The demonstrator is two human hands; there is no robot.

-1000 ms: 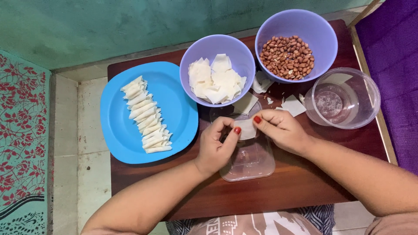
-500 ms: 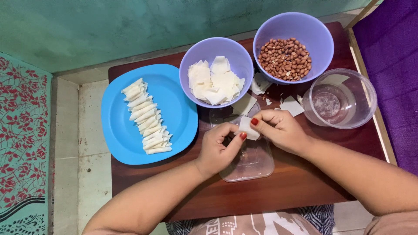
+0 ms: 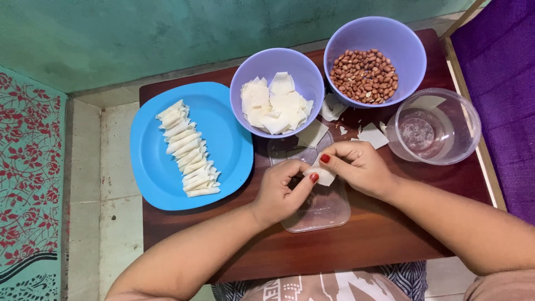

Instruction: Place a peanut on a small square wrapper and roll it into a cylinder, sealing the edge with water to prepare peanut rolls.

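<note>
A low dark wooden desk [image 3: 345, 251] stands on a pale tiled floor [image 3: 111, 167], with a green wall [image 3: 167, 39] at 12 o'clock and a purple cloth [image 3: 501, 83] at 3 o'clock. Near the middle of the desk, the left hand [image 3: 281, 192] and the right hand [image 3: 359, 167] meet over a clear plastic lid [image 3: 317, 209]. Together they hold a small white wrapper piece [image 3: 324, 176]; it is thin, pale and partly folded. The fingers of both hands are curled and pinched on this piece, thumbs with red nails on top.

At 9 o'clock from the hands lies a blue plate [image 3: 223, 139] with a row of rolled white pieces [image 3: 186, 149]. At 12 o'clock is a purple bowl [image 3: 262, 61] of flat wrappers [image 3: 276, 103], and at 1 o'clock a second purple bowl [image 3: 390, 33] of peanuts [image 3: 365, 75]. A clear round container [image 3: 462, 117] sits at 3 o'clock, close to the desk edge. Free wood remains only at 6 o'clock, toward the person.
</note>
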